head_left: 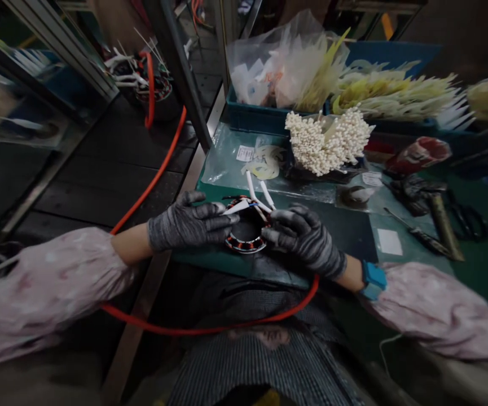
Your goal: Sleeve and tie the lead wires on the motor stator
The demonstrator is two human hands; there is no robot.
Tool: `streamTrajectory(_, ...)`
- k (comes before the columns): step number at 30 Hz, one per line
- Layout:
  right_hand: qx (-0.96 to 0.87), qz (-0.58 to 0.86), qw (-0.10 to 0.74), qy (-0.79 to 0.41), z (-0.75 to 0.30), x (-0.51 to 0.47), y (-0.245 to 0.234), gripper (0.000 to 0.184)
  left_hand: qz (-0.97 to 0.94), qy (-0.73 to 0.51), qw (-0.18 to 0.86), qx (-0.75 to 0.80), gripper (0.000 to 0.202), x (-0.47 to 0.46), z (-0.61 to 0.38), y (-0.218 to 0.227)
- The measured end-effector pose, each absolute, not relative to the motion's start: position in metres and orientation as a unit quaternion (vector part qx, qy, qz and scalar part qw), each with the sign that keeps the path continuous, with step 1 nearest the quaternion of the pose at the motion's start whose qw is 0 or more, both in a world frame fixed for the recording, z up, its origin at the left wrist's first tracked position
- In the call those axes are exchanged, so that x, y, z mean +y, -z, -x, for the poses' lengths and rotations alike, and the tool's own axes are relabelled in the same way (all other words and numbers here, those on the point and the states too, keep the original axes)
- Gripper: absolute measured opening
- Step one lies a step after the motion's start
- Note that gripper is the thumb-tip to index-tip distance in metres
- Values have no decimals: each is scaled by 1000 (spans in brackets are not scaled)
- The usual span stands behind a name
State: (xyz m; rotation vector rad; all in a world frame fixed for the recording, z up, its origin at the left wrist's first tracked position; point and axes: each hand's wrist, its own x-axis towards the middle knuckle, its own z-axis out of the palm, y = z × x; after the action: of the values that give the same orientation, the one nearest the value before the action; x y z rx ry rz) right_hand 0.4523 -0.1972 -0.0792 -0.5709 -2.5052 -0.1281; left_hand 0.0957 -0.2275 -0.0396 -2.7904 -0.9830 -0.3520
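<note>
A round motor stator [247,243] with copper-red windings and white sleeved leads [257,194] lies on the dark mat at the near edge of the green bench [476,265]. My left hand [188,223], in a grey glove, grips the stator's left side, its fingers lying over the leads. My gloved right hand [300,234] grips the right side, fingers curled on the rim. A blue watch [373,279] is on my right wrist.
Behind the stator stand a bundle of white-tipped sticks [326,138], blue bins [252,115] with pale strips and plastic bags, red tape [419,152], scissors [470,220] and hand tools [417,234]. An orange hose [159,169] runs across the dark floor and my lap.
</note>
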Motion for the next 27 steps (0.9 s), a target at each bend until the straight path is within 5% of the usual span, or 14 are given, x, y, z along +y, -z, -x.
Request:
streamTrajectory(3,-873,345,342,38,-462,-230,89,52,941,156,109,-280,25,-237,-102,36)
streamTrajectory(6,-872,384,302,23,-461,-253,98,74,937,155,96,-296,25,-248,-124,33)
streamTrajectory(8,-874,402,271,23,-457,-260,107,70,937,163,109,-290,21,-253,-144,34)
streamTrajectory(12,-862,426,273,-34,-456,-268,114,27,924,202,177,-271,19,-259,-181,41)
streamTrajectory(19,-802,322,363,-349,-484,-281,78,38,925,191,111,-310,29,-248,-212,45)
streamTrajectory(24,-776,398,445,-201,-491,-279,61,50,922,221,-63,-311,27,-223,-222,28)
streamTrajectory(27,-849,307,415,-111,-489,-277,47,52,919,197,-164,-300,26,-209,-226,19)
